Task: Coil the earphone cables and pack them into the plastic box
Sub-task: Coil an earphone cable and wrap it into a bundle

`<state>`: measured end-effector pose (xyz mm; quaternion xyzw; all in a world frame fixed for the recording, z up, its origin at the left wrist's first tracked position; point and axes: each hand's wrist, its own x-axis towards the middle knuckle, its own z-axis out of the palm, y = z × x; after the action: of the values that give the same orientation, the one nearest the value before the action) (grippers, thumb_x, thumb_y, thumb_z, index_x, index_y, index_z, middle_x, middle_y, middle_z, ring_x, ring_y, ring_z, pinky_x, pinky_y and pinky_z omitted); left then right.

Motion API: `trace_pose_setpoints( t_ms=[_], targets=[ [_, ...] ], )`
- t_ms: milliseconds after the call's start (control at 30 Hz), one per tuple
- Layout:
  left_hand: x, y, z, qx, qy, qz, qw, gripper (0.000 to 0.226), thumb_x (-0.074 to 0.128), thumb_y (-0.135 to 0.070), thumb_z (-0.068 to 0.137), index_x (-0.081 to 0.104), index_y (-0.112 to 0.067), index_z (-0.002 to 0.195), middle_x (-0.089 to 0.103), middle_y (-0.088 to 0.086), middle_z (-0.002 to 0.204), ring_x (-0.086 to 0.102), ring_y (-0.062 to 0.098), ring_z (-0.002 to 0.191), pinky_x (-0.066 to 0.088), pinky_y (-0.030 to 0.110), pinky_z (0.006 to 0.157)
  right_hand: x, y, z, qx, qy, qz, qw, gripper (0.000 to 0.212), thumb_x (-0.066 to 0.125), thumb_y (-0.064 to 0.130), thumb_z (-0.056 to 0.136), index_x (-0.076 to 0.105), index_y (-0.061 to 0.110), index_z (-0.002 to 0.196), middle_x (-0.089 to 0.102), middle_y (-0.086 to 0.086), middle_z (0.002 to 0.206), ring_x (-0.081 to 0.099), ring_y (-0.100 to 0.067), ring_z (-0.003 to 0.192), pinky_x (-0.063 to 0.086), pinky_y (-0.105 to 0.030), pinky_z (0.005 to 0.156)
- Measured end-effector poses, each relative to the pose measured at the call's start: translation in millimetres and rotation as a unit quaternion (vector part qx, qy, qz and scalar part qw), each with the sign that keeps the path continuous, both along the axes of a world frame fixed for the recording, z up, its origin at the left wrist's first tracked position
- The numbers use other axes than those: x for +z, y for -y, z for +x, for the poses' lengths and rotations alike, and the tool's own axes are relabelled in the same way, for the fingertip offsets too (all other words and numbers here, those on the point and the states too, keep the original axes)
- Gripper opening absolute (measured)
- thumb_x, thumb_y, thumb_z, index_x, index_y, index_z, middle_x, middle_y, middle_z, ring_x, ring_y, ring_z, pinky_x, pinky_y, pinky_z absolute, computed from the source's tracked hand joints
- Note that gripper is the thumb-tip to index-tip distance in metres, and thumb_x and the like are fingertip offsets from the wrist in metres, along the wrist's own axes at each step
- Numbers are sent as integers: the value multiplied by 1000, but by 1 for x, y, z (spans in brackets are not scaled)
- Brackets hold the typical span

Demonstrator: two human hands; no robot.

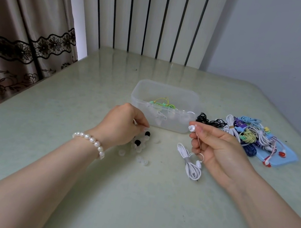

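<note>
**A:** Where do you stand with the white set?

**B:** Your right hand (217,151) pinches a white earbud (191,128) between thumb and fingertips, bare nozzle pointing left. Its thin wire drops through your curled fingers to the white coiled cable (190,163), which lies on the table (131,200) just left of that hand, bound at its middle by a grey band.

**A:** And the other hand?

**B:** Your left hand (123,125) is curled over the heap of ear tips (139,144), clear ones with two black among them. The fingertips look closed on something small, likely a tip, but I cannot tell which.

**A:** So which step is this?

**B:** My judgement: the coiling of this set is done, and you are fitting a tip onto the bud before packing it.

**A:** Where does it go?

**B:** The plastic box (164,106) sits just beyond both hands, open, with a green coiled set (162,103) already inside. More earphones wait in the pile of cables (242,132) to its right, beside a blue pouch (286,156).

**A:** What does the next move call for?

**B:** Bring the tip across to the nozzle squarely and push it on while you hold the bud steady. Then lift the whole bundle by its band, so the loops do not spill, and lower it into the box.
</note>
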<state>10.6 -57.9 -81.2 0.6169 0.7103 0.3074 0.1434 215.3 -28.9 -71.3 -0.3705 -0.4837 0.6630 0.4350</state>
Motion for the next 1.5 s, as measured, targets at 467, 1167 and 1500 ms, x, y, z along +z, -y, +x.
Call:
trace_pose_setpoints(
  t_ms=[467, 1167, 1500],
  targets=[
    [23, 10, -30, -98, 75, -70, 990, 19, 79, -7, 67, 72, -23, 61, 63, -9, 52, 48, 0, 47, 36, 9, 50, -2, 2, -1, 13, 64, 44, 997, 14, 58, 6, 76, 67, 7, 86, 63, 1, 59, 49, -9, 50, 36, -15, 50],
    [9, 9, -2, -130, -63, -99, 985, 12, 75, -11, 70, 73, -24, 71, 64, -7, 76, 67, 30, 74, 51, 26, 62, -5, 3, -3, 4, 89, 64, 994, 16, 55, 0, 82, 68, 9, 85, 64, -4, 66, 52, -9, 51, 39, -14, 49],
    [18, 16, 24, -80, 440, -35, 894, 8, 65, 1, 77, 64, -4, 71, 68, 3, 61, 60, 7, 49, 47, 17, 47, -1, 4, -1, 1, 64, 72, 995, 13, 59, 2, 77, 68, 9, 85, 68, -3, 63, 58, -10, 54, 45, -15, 52]
  ],
)
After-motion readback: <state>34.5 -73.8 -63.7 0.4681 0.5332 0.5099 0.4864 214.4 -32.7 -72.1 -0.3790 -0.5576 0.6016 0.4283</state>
